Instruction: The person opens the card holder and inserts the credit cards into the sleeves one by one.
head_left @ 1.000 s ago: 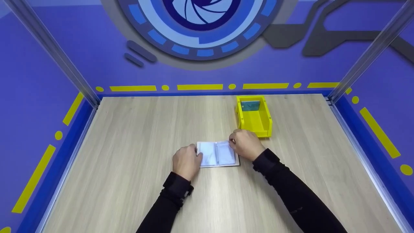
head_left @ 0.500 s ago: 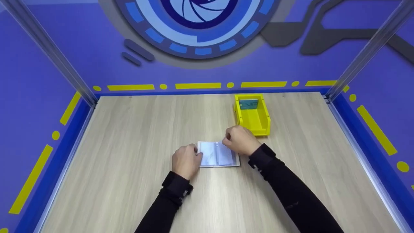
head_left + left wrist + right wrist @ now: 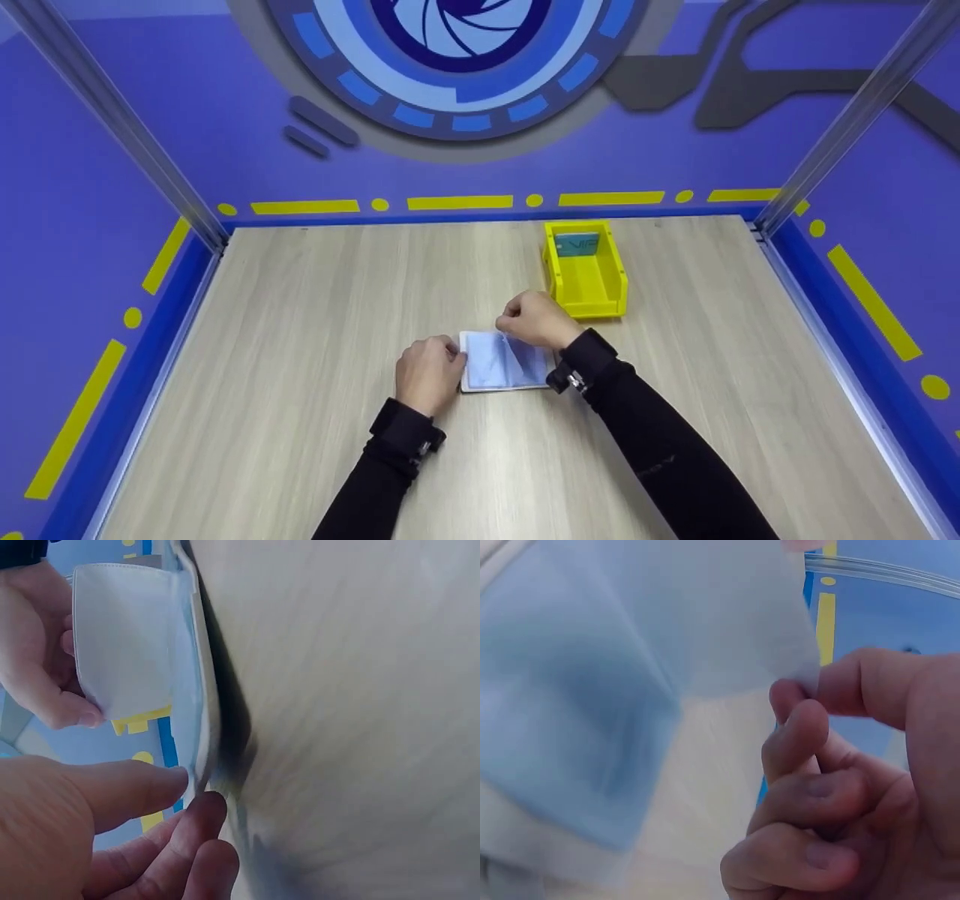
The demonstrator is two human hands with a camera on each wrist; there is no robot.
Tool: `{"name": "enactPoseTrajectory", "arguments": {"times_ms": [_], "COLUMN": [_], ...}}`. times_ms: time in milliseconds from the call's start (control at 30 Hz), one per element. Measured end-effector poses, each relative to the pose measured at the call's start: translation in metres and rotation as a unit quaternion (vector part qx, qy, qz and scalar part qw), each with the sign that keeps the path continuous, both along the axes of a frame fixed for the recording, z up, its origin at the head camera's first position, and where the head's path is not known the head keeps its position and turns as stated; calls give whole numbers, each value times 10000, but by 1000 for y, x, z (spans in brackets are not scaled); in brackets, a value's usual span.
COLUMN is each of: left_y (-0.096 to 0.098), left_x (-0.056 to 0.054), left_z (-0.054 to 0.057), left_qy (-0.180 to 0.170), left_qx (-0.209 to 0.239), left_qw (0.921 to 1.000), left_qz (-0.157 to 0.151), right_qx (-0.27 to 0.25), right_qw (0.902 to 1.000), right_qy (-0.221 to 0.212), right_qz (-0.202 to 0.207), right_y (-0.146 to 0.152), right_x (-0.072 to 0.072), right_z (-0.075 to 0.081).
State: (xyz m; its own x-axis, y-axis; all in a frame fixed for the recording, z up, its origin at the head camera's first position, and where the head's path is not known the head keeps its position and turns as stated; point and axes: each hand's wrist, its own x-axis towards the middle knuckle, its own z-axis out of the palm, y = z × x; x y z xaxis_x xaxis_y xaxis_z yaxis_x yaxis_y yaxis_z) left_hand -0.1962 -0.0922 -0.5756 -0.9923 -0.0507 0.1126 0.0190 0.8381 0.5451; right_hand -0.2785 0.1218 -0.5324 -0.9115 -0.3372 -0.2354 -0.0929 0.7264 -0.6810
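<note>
A small card holder (image 3: 486,361) with translucent plastic sleeve pages lies spread on the table. My left hand (image 3: 429,375) pinches its left cover edge between thumb and fingers, as the left wrist view shows at the cover edge (image 3: 206,712). Above the holder's far side, my right hand (image 3: 538,320) pinches the corner of one sleeve page (image 3: 720,622) between thumb and index finger. That page stands raised from the holder, and the other right fingers are curled. Part of the holder's right half is hidden behind the right hand and wrist.
A yellow bin (image 3: 589,289) stands behind the right hand, with a teal card (image 3: 577,244) marked "VIP" leaning on its back wall. The wooden table (image 3: 322,300) is bounded by blue-purple panels (image 3: 450,176) at the back and sides.
My right hand has moved left over the holder, lifting a sleeve page and turning it from the right side toward the middle. The left hand has stayed at the left edge.
</note>
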Motion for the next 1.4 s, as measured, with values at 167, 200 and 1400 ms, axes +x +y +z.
{"name": "enactPoseTrajectory", "arguments": {"times_ms": [167,200,1400], "left_y": [-2,-2,3], "left_x": [-1,-1,3], "left_z": [1,0,-6], "left_qy": [2,9,374], "left_qx": [-23,-23,-234], "left_qw": [10000,10000,9985], "left_qz": [-3,-3,-320], "right_qx": [-156,-155,-95], "right_qw": [9995,9995,9977], "right_qy": [-141,-140,511], "right_qz": [-216,-229,429], "right_y": [-8,-9,-25], "right_x": [-2,-2,7], "right_z": [-6,-7,-23]}}
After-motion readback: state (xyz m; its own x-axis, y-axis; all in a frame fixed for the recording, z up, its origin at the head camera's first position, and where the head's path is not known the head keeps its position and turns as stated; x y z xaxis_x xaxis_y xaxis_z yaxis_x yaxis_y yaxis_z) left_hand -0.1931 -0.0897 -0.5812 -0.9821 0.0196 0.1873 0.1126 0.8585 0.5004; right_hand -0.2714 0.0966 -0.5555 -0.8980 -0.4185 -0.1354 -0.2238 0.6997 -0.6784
